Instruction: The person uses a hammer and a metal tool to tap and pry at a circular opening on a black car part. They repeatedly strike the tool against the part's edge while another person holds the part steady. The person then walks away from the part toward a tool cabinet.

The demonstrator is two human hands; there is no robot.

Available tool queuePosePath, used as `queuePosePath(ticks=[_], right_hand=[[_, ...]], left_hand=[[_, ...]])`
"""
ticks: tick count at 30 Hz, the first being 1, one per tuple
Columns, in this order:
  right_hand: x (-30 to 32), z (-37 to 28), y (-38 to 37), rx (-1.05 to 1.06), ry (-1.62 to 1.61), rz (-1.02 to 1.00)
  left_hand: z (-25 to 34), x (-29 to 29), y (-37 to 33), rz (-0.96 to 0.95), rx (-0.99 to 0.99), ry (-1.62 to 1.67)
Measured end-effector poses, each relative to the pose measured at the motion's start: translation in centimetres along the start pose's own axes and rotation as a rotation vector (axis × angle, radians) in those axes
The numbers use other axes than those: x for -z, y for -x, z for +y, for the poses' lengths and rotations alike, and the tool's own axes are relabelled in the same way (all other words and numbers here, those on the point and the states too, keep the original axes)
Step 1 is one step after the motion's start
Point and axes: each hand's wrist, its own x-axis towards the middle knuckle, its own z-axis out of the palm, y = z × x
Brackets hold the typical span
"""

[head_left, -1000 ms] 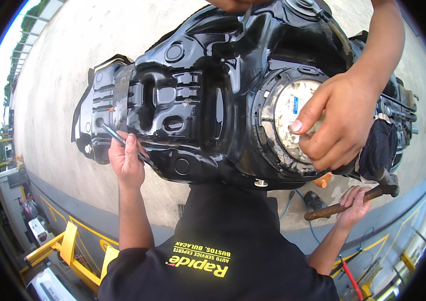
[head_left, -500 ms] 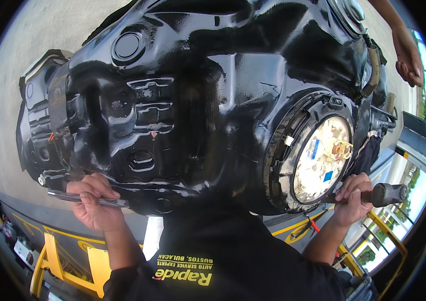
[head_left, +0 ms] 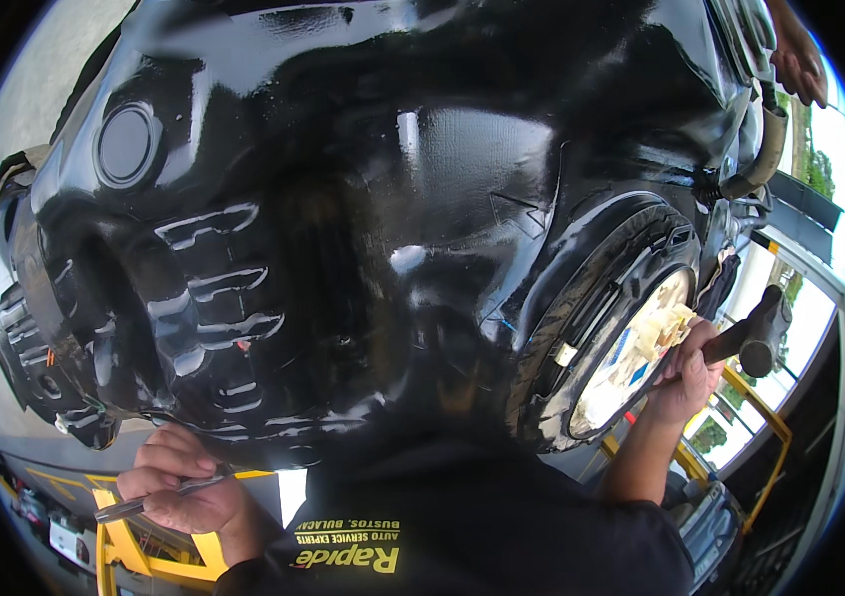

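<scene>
A large glossy black tank [head_left: 482, 149], likely a fuel tank, fills the space before me. On its right side, a black ring [head_left: 547, 338] surrounds a round cream-coloured cover [head_left: 596, 402] with a fitting on it. My left hand [head_left: 189, 487] grips a thin metal bar [head_left: 122, 510], perhaps a chisel or punch, below the tank's near left edge. Beside the cover, my right hand [head_left: 686, 382] is closed round the handle of a hammer [head_left: 766, 333]; its head points out to the right. Neither tool visibly touches the ring.
Another person's hand [head_left: 802, 65] hangs at the upper right, near a bent hose [head_left: 762, 154] on the tank. Yellow metal frames [head_left: 134, 546] stand below on the left and on the right. Grey floor [head_left: 30, 109] shows at the far left.
The tank looks closer, its left part shifted left and down. My left hand and bar sit lower. The hammer head has tilted upward. The other person's hand appears higher.
</scene>
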Motion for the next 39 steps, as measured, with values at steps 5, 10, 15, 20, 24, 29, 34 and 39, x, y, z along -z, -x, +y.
queuePosePath(ticks=[5,10,15,20,24,29,34,39], right_hand=[[0.1,-0.2,-0.4,-0.066,0.001,0.03],[0.0,-0.3,-0.7,-0.093,-0.057,-0.045],[-0.2,-0.9,-0.9,-0.106,-0.05,-0.063],[-0.7,-1.4,-0.6,-0.103,-0.02,-0.027],[-0.1,-0.6,-0.4,-0.049,-0.052,-0.033],[0.5,-1.6,0.9,-0.074,-0.101,0.054],[5.3,-1.2,5.4,0.081,-0.115,0.17],[13.9,2.2,6.7,0.184,-0.094,0.151]], left_hand=[[0.3,-0.6,-0.2,0.003,0.008,0.001],[0.0,-0.4,0.2,0.026,-0.052,-0.006],[-0.2,-0.9,0.2,0.028,-0.095,-0.047],[1.0,-0.5,-0.3,-0.023,-0.125,-0.081],[4.2,-1.6,-3.2,-0.181,-0.307,-0.142],[9.8,-9.0,-5.2,-0.446,-0.498,-0.347],[15.4,-18.7,-3.1,-0.803,-0.628,-0.683],[14.1,-27.1,-0.6,-0.648,-0.738,-0.98]])
